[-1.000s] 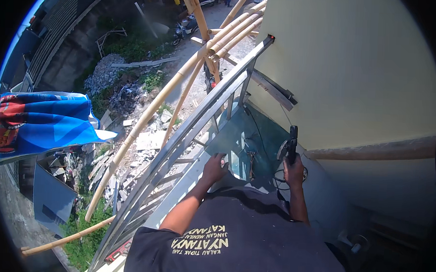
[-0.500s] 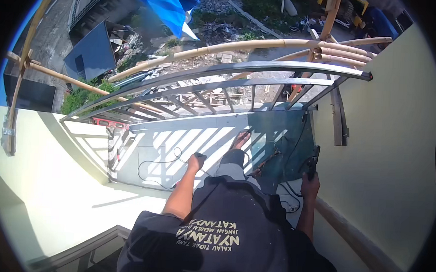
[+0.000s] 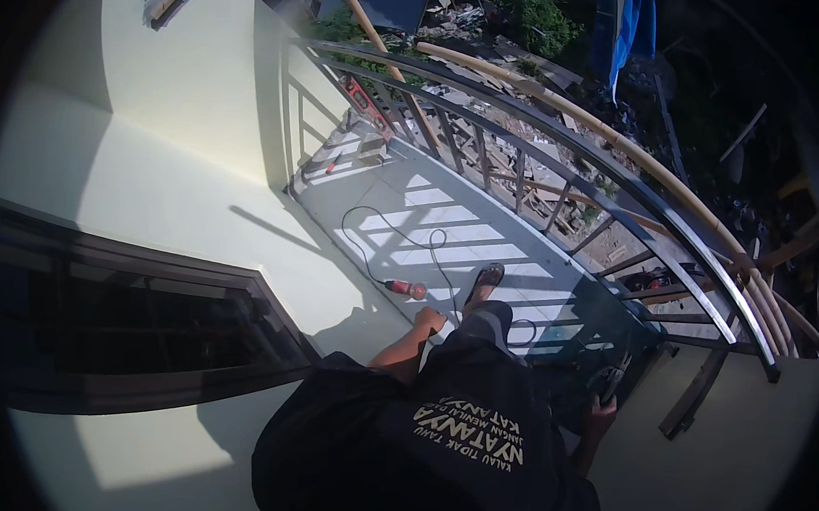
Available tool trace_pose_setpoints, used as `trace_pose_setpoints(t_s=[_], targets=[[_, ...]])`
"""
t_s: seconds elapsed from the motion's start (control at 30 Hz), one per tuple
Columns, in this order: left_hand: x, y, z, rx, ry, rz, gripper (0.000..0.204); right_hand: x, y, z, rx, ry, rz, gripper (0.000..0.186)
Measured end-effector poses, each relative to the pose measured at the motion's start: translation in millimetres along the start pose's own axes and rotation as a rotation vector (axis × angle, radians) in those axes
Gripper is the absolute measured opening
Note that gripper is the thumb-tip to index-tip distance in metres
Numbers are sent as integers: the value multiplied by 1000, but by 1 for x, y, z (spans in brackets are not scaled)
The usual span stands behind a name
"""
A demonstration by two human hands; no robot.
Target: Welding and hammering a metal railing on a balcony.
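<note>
Two hands showed beyond your dark shirt [image 3: 476, 414]. Your right hand [image 3: 603, 414], low in the shade on your right, grasped a dark tool [image 3: 612, 383]; its exact kind was lost in the gloom. Your left hand [image 3: 431, 320] was in sunlight beside your knee, its fingers curled; I could not tell whether it was clenched around something or bare. Just ahead of it, a red power tool [image 3: 405, 289] lay on the tiled floor [image 3: 417, 175], out of both hands, a black cord [image 3: 375, 216] looping loosely past it. Your sandalled foot [image 3: 488, 279] was planted to the right of that tool.

Farther along, a small red-handled item [image 3: 331, 164] and a grey block [image 3: 373, 151] lay towards the corner, and a red spirit level [image 3: 366, 101] leaned by the railing [image 3: 524, 144]. That railing was already upright along the floor's outer edge, with its rails and uprights assembled; whether its joints were finished, or whether its right end met the wall [image 3: 758, 444], you could not have judged from this view. The tools and cord were out, not packed away. Outside ran a bamboo pole [image 3: 562, 100], above rubble [image 3: 514, 155], with a blue cloth [image 3: 631, 37] hanging beyond.
</note>
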State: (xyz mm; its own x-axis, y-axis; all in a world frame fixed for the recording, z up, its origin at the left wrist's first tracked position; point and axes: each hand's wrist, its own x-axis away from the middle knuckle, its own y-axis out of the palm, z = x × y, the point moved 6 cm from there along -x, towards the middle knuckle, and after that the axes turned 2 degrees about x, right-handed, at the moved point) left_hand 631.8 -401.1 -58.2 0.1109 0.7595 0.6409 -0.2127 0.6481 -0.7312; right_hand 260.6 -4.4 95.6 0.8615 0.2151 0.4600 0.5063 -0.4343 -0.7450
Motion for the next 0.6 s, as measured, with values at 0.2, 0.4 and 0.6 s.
trace_pose_setpoints(t_s=[0.2, 0.4, 0.6], targets=[[-60, -66, 57, 149, 78, 90, 41, -5, 28, -48, 42, 42, 118, 47], [-114, -218, 243, 375, 689, 419, 44, 10, 63, -65, 33, 177, 188, 50], [-115, -324, 422, 312, 1363, 582, 49, 51, 79, -91, -229, 416, 474, 48]])
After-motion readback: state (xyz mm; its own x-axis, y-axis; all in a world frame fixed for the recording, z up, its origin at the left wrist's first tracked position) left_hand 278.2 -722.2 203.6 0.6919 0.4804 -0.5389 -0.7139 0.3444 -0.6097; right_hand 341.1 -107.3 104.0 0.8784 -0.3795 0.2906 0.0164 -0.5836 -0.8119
